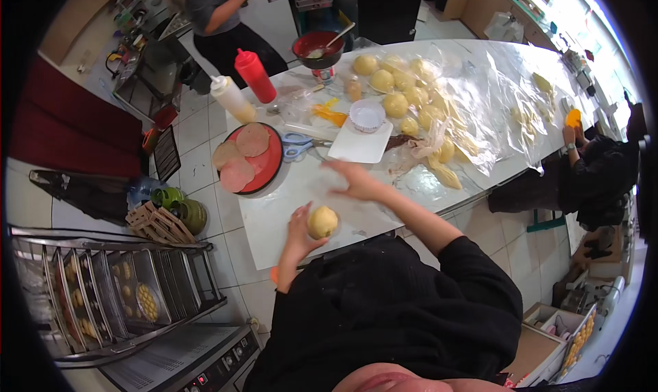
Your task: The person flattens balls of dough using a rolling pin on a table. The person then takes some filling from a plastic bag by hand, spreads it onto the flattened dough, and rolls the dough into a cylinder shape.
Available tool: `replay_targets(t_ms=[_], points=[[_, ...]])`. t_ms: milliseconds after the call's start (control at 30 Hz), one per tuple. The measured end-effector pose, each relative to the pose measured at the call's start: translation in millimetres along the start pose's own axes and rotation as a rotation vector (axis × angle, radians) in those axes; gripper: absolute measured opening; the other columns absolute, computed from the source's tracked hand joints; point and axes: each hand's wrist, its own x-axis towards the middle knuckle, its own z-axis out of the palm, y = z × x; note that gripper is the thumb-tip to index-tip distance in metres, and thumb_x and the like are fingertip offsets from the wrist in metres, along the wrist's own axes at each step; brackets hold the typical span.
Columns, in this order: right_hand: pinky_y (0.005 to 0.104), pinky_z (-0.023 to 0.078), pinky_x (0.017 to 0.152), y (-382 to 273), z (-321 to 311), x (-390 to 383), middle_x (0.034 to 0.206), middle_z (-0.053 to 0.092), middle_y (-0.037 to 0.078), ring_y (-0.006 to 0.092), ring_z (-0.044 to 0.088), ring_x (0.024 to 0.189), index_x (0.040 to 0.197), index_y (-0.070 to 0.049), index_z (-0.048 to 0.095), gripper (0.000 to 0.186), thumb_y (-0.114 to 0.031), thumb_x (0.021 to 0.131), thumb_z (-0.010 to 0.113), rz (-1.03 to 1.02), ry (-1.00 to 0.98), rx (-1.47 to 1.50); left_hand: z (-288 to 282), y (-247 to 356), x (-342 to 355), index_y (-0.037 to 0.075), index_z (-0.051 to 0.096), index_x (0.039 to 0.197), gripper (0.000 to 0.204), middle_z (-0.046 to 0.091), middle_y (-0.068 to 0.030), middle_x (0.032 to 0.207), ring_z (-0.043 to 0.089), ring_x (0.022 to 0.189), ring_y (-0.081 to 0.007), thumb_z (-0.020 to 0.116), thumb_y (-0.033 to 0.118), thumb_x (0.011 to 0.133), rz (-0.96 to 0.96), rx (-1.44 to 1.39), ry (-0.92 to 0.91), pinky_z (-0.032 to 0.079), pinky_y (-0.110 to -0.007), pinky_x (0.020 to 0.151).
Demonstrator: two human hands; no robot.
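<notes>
Cupping a smooth, pale yellow dough ball (pixel 323 222), my left hand (pixel 297 233) curved against its left side, near the table's front edge. The dough looked soft and rounded, with a slight unevenness on its surface. My fingers were half curled and the thumb reached round its lower side, so I had a loose hold of it; how hard I pressed, I cannot tell. My right hand (pixel 351 181) hovered up and to the right, fingers spread wide and blurred, with nothing in it.

Under both lay the hard, glossy white table (pixel 274 231), faintly marbled. Beyond my left hand sat a round red plate (pixel 273 157) with a dark rim, bearing flat pink meat slices (pixel 253 139). Just beside it were scissors (pixel 295 145) with blue loop handles, then a flat white square tray (pixel 349 150) where pleated paper liners (pixel 367 117) rested. Further out, more round dough pieces (pixel 395 105) clustered by and under a crinkled, shiny plastic sheet (pixel 483 117). Near the far edge stood a red squeeze bottle (pixel 255 75), a clear one (pixel 233 100) with pale filling, and a bowl (pixel 319 57), dark outside and red within, a spoon (pixel 340 35) leaning in it.
</notes>
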Motion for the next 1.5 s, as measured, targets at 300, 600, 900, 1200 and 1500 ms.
replay_targets(t_ms=[300,600,900,1200,1500], points=[[0.0428,0.048,0.068,26,-1,19,0.077,0.063,0.009,0.0300,0.061,0.080,0.109,-0.012,0.055,0.034,-0.013,0.075,0.062,0.424,0.037,-0.583,21,9,-1,0.012,0.056,0.103,0.057,0.054,-0.0105,0.100,0.051,0.091,-0.0331,0.075,0.003,0.050,-0.058,0.115,0.177,0.044,-0.041,0.081],[0.0475,0.037,0.089,57,21,71,0.105,0.055,0.008,0.0272,0.052,0.100,0.106,-0.011,0.057,0.028,-0.016,0.078,0.058,-0.052,0.175,-0.653,13,28,-27,0.017,0.049,0.122,0.073,0.041,-0.0092,0.129,0.039,0.118,-0.0302,0.079,0.015,0.054,-0.102,0.280,0.112,0.035,-0.047,0.093],[0.0552,0.024,0.095,58,1,108,0.094,0.063,0.012,0.0279,0.050,0.105,0.102,-0.005,0.061,0.031,-0.029,0.082,0.059,0.388,-0.246,-0.815,-172,100,-72,0.000,0.055,0.112,0.039,0.057,-0.0130,0.107,0.053,0.094,-0.0202,0.060,0.023,0.080,0.290,-0.341,0.603,0.043,-0.031,0.081],[0.0401,0.043,0.080,10,-7,74,0.100,0.058,0.016,0.0335,0.054,0.094,0.110,-0.001,0.051,0.030,-0.011,0.083,0.060,-0.205,0.297,-0.075,-228,214,-147,0.012,0.059,0.068,0.012,0.063,-0.0031,0.078,0.059,0.068,-0.0144,0.061,0.016,0.079,1.235,-0.535,0.196,0.042,-0.025,0.051],[0.0311,0.046,0.077,-55,6,27,0.099,0.056,0.008,0.0153,0.055,0.092,0.117,-0.002,0.043,0.033,-0.027,0.095,0.042,-0.108,0.338,0.605,-197,243,-121,0.007,0.054,0.066,0.019,0.050,-0.0026,0.065,0.051,0.054,-0.0142,0.049,0.005,0.084,1.694,-0.631,0.113,0.040,-0.030,0.046]])
